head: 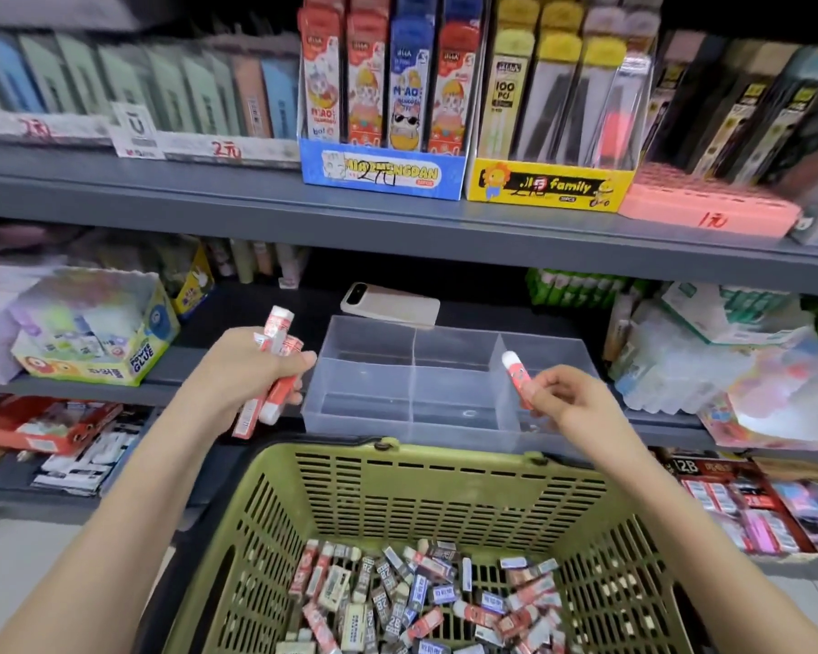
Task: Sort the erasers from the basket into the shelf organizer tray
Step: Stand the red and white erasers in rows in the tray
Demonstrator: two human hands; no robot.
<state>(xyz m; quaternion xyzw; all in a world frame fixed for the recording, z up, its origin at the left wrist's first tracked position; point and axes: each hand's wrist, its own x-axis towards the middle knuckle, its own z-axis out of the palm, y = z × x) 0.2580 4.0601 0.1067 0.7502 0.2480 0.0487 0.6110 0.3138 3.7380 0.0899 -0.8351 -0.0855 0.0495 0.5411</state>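
Head view. The left hand [251, 365] is raised just left of the clear organizer tray [364, 398], its fingers [298, 361] clamped round a bundle of red-sleeved erasers [277, 330]. The right hand [567, 398] pinches a single red-sleeved eraser [515, 370] between thumb and fingertips and holds it tilted over the tray's right-hand side. The divided tray stands on the shelf [91, 384], with a phone [393, 304] lying just behind it. Below, the green basket [421, 483] holds a loose heap of erasers [421, 601].
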